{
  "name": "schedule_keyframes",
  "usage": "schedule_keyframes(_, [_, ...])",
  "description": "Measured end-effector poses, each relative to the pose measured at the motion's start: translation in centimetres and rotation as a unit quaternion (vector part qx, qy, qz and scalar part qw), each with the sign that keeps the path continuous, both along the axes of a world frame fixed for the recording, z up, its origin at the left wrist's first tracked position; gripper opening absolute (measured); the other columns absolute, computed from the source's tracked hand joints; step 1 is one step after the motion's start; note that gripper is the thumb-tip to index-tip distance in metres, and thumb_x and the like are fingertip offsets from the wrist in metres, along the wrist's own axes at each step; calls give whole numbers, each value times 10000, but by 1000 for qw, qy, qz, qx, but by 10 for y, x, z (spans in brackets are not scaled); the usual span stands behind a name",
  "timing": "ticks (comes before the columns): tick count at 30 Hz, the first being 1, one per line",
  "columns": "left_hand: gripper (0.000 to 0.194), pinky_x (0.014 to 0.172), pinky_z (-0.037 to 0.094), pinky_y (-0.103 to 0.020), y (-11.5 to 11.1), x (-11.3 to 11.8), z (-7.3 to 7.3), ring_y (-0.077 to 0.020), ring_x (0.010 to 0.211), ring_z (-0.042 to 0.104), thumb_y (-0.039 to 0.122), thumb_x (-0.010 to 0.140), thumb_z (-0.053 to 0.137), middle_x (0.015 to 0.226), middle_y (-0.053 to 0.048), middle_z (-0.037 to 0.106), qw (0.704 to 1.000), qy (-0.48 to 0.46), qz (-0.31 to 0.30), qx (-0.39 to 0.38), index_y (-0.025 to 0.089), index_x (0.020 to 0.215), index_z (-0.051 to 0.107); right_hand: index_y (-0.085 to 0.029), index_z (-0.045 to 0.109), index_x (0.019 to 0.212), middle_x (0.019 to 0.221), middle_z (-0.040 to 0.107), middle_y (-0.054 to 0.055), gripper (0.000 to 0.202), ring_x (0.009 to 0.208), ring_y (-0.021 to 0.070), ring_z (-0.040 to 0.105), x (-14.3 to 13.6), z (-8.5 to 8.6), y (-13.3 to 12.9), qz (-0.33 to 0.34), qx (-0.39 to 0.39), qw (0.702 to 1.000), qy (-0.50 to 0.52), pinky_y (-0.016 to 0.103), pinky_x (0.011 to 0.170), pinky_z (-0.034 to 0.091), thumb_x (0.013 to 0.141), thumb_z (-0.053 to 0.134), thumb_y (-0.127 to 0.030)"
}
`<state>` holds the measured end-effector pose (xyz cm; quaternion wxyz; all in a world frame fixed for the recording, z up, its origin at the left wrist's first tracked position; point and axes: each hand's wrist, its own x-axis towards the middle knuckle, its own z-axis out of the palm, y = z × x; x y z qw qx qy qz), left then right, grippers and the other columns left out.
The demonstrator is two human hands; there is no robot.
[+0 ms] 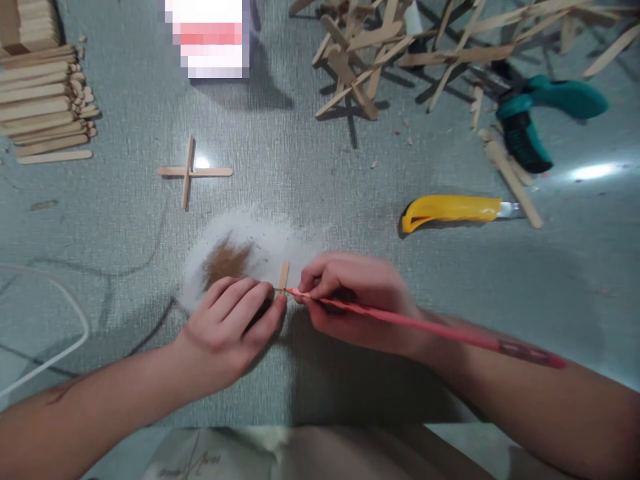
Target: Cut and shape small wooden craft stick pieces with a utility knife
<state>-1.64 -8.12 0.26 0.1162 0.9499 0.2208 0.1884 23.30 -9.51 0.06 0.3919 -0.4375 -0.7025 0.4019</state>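
Just below frame centre: wooden stick (pixel 285 272), likely light, stiff, snappable; best held flat by its edges | left hand (pixel 231 319) half-curled, pinching its lower end | right hand (pixel 357 300) closed around red pencil (pixel 430 325)

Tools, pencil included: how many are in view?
3: the pencil in the right hand, the yellow utility knife farther right, and the teal-handled pliers beyond the knife. The wooden sticks may hide more.

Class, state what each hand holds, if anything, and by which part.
The right hand holds a slim red pencil near its pointed tip. The left hand is at a flat pale wooden stick, low down; its grip is hidden.
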Motion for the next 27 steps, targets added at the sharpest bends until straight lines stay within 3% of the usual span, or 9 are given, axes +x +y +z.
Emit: schedule_keyframes(27, [303, 958, 563, -509, 1, -1, 2, -331, 1129, 636, 120, 991, 612, 1252, -191, 671, 1000, 16, -8, -15, 57, 1277, 689, -230, 548, 766, 791, 681, -19, 217, 646, 92, 627, 0, -3, 0, -4, 4, 1000, 3, 224, 581, 469, 846, 670, -69])
